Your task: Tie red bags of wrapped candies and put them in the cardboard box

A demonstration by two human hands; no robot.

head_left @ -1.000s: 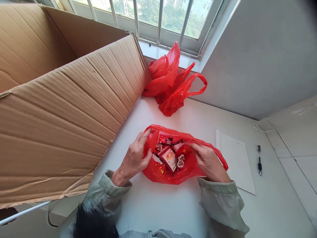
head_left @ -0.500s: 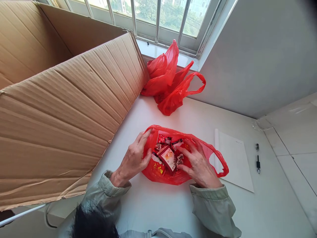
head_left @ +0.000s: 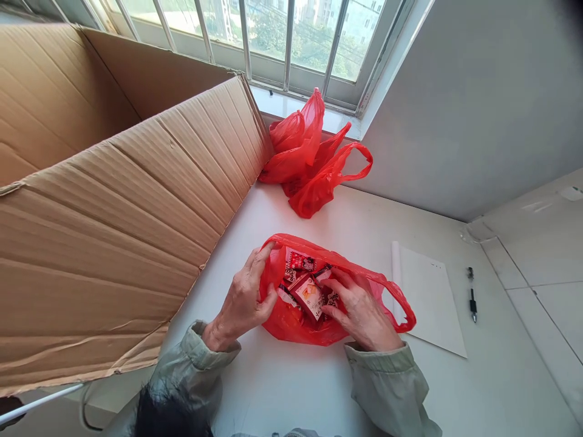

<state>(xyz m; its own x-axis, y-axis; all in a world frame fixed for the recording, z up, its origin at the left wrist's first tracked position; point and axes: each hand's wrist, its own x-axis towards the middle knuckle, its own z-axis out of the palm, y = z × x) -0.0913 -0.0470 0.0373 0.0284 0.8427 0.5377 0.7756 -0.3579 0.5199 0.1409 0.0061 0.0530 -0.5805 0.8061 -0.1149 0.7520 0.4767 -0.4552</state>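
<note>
A red plastic bag (head_left: 296, 332) lies on the white table with its mouth spread wide. Inside it are several small wrapped snack packets (head_left: 310, 295), mostly red and brown, one with a pale label facing up. My left hand (head_left: 248, 297) grips the bag's left rim, fingers at the edge and thumb against the side. My right hand (head_left: 362, 306) reaches into the right part of the mouth. Its thumb and index finger are apart at the packets' right edge, touching or just over them; the other fingertips are partly hidden.
A large open cardboard box (head_left: 136, 218) fills the left side. Crumpled red plastic bags (head_left: 314, 164) lie by the wall beneath the barred window (head_left: 310, 42). To the right are a white paper pad (head_left: 430, 303) and a black pen (head_left: 473, 305).
The view has tilted slightly, so everything sits a little lower. My left hand stays at the rim; my right hand's fingers have shifted slightly among the packets.
</note>
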